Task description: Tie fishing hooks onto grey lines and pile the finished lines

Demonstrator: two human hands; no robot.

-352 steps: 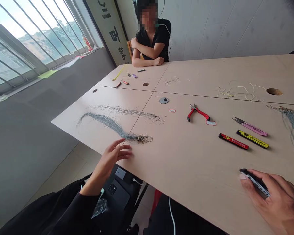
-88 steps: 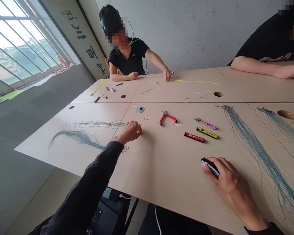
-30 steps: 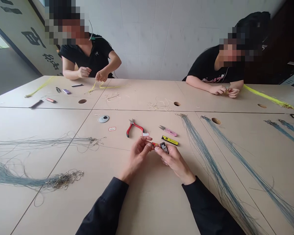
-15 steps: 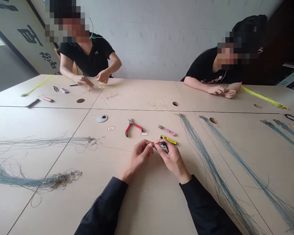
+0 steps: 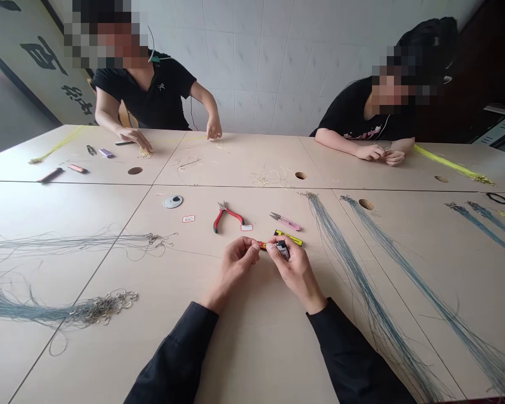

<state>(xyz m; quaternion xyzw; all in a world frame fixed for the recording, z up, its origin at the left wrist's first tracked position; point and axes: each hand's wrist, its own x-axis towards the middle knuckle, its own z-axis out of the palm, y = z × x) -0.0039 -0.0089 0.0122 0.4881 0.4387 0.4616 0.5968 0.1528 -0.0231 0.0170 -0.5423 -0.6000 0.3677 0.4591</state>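
My left hand (image 5: 239, 261) is closed in a pinch, its fingertips at a small red and yellow piece (image 5: 263, 245) that shows between my two hands. What the pinch holds is too small to make out. A thin line runs over the table toward this hand from the left. My right hand (image 5: 293, 264) is wrapped around a black and silver lighter (image 5: 283, 249), thumb and forefinger at the red and yellow piece. Just beyond lie a yellow and black oblong item (image 5: 289, 238), pink-handled thread snips (image 5: 286, 221) and red-handled pliers (image 5: 224, 215).
Bundles of blue-grey line with metal hooks lie left (image 5: 96, 307) and right (image 5: 340, 258). Small labels (image 5: 188, 219) and a round grey cover (image 5: 173, 201) sit ahead. Across the table (image 5: 244, 348), two co-workers (image 5: 151, 101) handle yellow line. Holes (image 5: 365, 204) pierce the tabletop.
My hands are slightly farther apart at the fingertips, and more of the red and yellow piece shows. The left co-worker's one hand has swung out to the right, drawing yellow line.
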